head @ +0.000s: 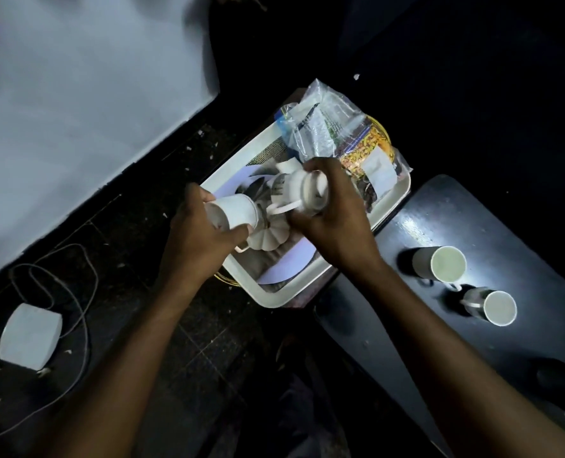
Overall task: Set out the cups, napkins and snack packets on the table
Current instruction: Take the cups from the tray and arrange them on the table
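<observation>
— What takes up the most room?
— The dark table (456,226), right of the white tray (241,153). The tray's right edge lies just beside it.
— And on the tray?
— Snack packets (367,150) in clear bags, heaped at its far end.
— The hands?
— Both are over the tray's middle. Well off to the tray's left, a white box (30,338) with a cable sits on the floor.
— The cups?
— One cup (439,266) and a second cup (492,307) stand upright on the table, right of the tray's near corner. The left hand (205,233) has its fingers curled round a third cup (238,211), which is turned on its side. The right hand (334,206) is wrapped round a fourth cup (310,193), which is tipped. Under them a ribbed white piece (269,238) lies on the tray.
</observation>
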